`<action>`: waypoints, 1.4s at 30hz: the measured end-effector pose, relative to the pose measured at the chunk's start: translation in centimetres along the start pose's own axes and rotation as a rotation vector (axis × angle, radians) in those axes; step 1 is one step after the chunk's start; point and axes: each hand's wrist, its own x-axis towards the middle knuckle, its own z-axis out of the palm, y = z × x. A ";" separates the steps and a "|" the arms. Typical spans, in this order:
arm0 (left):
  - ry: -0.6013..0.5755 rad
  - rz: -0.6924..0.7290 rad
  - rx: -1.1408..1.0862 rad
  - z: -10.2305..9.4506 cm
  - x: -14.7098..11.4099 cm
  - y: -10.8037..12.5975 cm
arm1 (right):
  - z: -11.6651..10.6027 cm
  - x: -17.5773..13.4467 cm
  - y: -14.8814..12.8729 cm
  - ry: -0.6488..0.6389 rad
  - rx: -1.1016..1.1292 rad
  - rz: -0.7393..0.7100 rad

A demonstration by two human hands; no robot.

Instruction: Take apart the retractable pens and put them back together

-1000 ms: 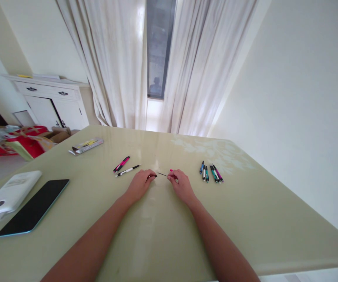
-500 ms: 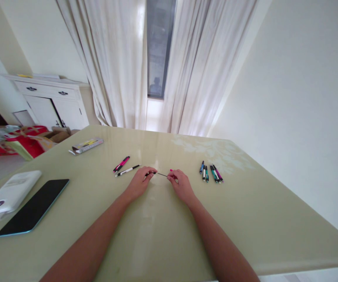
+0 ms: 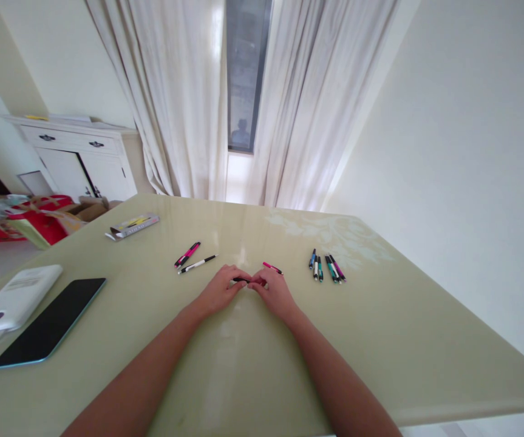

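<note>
head view: both hands rest on the worktop (image 3: 380,340), fingertips meeting in the middle. left hand (image 3: 218,291) is closed, pinching one end of a small dark pen part (image 3: 241,280); right hand (image 3: 274,292) is closed too, its fingertips at the other end of the same part. whether the right fingers actually grip it or only touch it cannot be told. just beyond the right hand lies a pink pen (image 3: 272,267), apart from the fingers. further right of it, a bunch of pens (image 3: 327,267) lies side by side. beyond the left hand lie a white pen (image 3: 197,264) and, just past it, a pink-black pen (image 3: 187,254). far left of the left hand are a phone (image 3: 50,320), a white box (image 3: 13,300) and a flat pack (image 3: 132,225).
</note>
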 end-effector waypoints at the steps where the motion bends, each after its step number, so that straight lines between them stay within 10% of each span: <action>1: 0.015 -0.002 0.013 0.1 0.0 0.0 | 0.0 0.0 0.0 0.020 0.010 0.024; 9: 0.186 -0.091 0.063 0.0 0.3 -0.9 | -1.9 0.0 4.5 0.328 -0.281 0.187; 16: 0.224 -0.116 0.055 -0.4 0.4 -1.4 | -2.1 0.0 5.8 0.248 -0.332 0.325; 42: 0.169 -0.132 -0.065 -0.3 0.2 -1.4 | -1.2 0.1 1.3 0.131 0.069 0.017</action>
